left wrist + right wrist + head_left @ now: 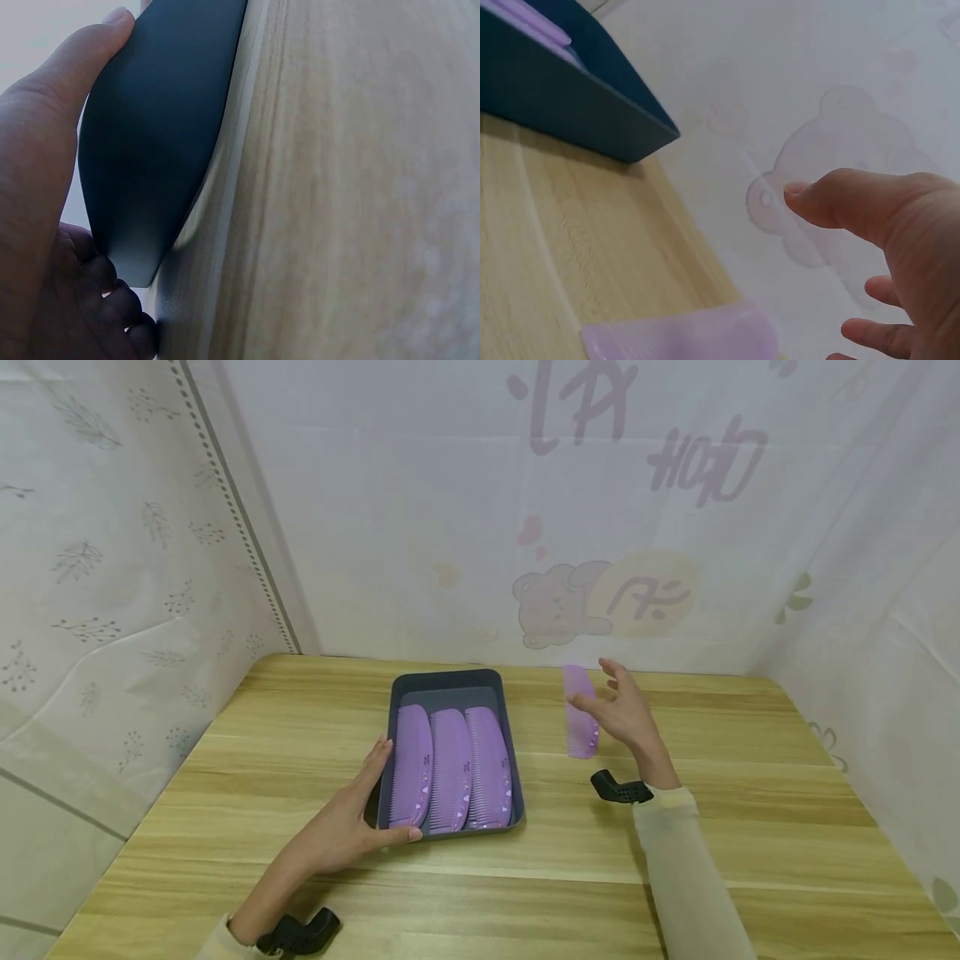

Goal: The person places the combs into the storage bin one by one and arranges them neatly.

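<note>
My left hand [341,827] holds a dark grey tray [450,695] by its near left corner. The left wrist view shows the thumb at the rim and the fingers bent around the tray's wall [165,112]. Inside lie three purple combs side by side: a left comb [414,760], a middle comb [452,768] and a right comb [492,764], teeth facing left. To the right of the tray a fourth purple comb [580,735] lies on the table. Over it hovers my right hand [624,710], fingers apart with nothing between them; the right wrist view shows the comb [682,334] below the hand.
The wooden table [540,893] ends at the back against a white printed cloth [420,527]. Another patterned cloth [112,568] hangs along the left side. Each wrist carries a black camera mount, such as the right mount [621,788].
</note>
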Tool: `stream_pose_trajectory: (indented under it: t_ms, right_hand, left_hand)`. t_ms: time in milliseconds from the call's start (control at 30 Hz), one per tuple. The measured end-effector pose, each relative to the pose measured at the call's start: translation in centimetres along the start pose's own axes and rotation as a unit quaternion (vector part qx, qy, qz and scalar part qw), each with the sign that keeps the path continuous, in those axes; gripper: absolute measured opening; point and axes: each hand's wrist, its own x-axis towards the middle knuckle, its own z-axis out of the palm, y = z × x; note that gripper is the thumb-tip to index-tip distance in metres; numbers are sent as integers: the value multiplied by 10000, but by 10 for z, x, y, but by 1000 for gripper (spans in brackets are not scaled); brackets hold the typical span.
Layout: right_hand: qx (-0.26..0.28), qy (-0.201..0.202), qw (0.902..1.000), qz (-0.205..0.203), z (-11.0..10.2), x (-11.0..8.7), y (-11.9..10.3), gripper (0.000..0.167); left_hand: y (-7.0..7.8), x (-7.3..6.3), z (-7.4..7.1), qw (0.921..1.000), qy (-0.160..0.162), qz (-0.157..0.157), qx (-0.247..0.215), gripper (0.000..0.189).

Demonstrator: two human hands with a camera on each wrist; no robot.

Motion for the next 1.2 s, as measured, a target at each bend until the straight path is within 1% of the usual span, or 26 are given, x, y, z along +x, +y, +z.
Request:
stream_pose_trajectory:
  t_ms: [167,400,633,733,867,967,1067,1200]
  right_hand:
    - [44,-169,9998,134,2,5,10,102]
    - [288,-367,9979,446,5,12,23,102]
    - [280,-365,9979,455,12,16,25,105]
    - [121,-259,9984,493,17,18,24,104]
    - [-369,149,9983,424,25,21,25,100]
    - [-748,318,9961,331,27,22,25,98]
    - [-921,298,9949,288,27,22,23,96]
    - [-791,89,9960,418,23,21,19,94]
  left_hand:
    - [0,0,0,10000,5,9,-2,131]
    - [1,0,-1,10000,4,1,-12,131]
    - [1,0,-1,10000,-9,32,-57,131]
    - [1,1,0,9999,-17,46,-107,131]
    - [1,0,1,9999,-20,66,-128,131]
    - [1,0,1,9999,-32,64,-118,131]
    - [0,0,1,9999,-21,55,-98,130]
    - [-1,0,0,9999,-13,40,-101,131]
